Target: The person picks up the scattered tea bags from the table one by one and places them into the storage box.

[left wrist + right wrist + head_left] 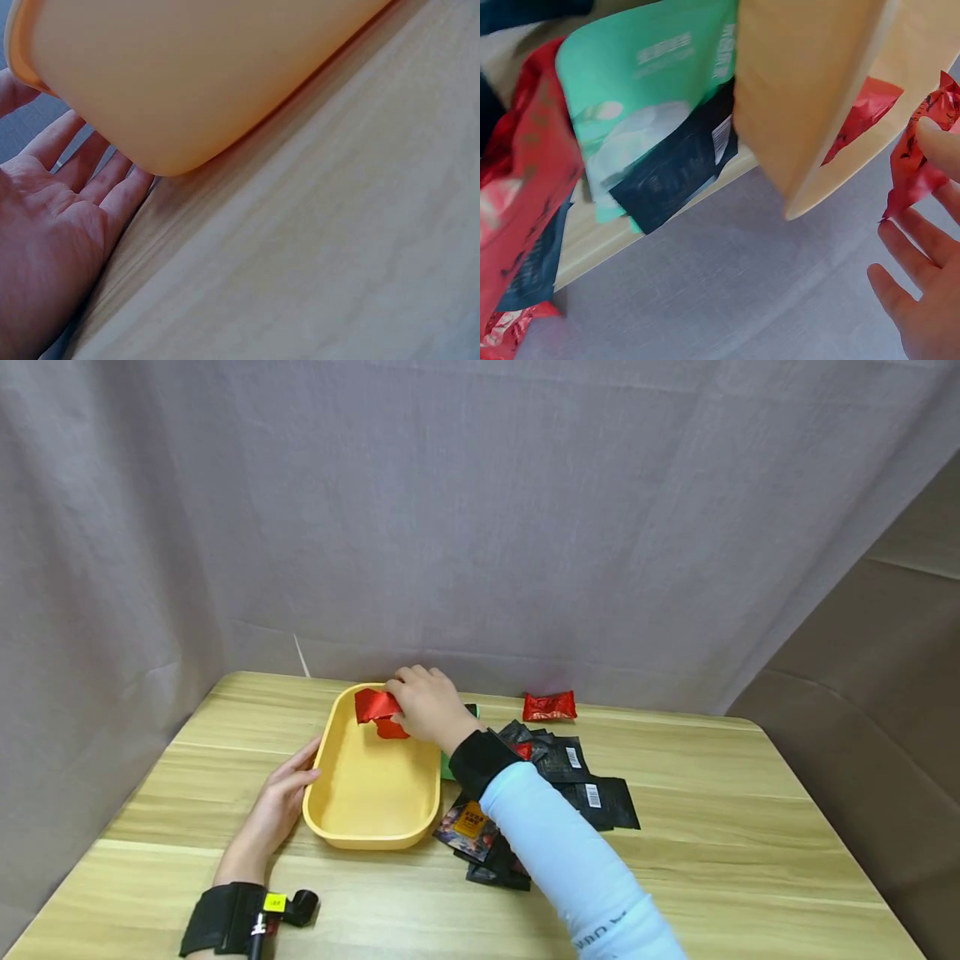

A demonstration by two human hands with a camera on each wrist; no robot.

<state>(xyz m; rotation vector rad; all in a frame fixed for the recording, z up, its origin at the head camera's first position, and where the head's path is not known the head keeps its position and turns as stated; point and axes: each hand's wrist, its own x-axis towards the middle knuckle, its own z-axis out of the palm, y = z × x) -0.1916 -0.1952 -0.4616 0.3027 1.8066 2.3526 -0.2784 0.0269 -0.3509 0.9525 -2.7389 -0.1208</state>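
Observation:
A yellow tray (pixel 372 793) rests on the table. At its left side is my left hand (pixel 281 797), thumb by the rim and extended fingers (pixel 112 169) touching the outer wall in the left wrist view. Over the tray's far right part, my right hand (pixel 431 706) pinches a small red wrapped packet (pixel 915 154) between thumb and fingers. Another red packet (pixel 866 112) shows inside the tray in the right wrist view.
Right of the tray, several black packets (pixel 562 760) lie in a loose pile, with a printed packet (pixel 468 827) at its near side. A green pouch (pixel 645 67) lies beside the tray, partly under my right arm. A red packet (pixel 550 706) lies at the table's back edge, by a grey curtain (pixel 480 527).

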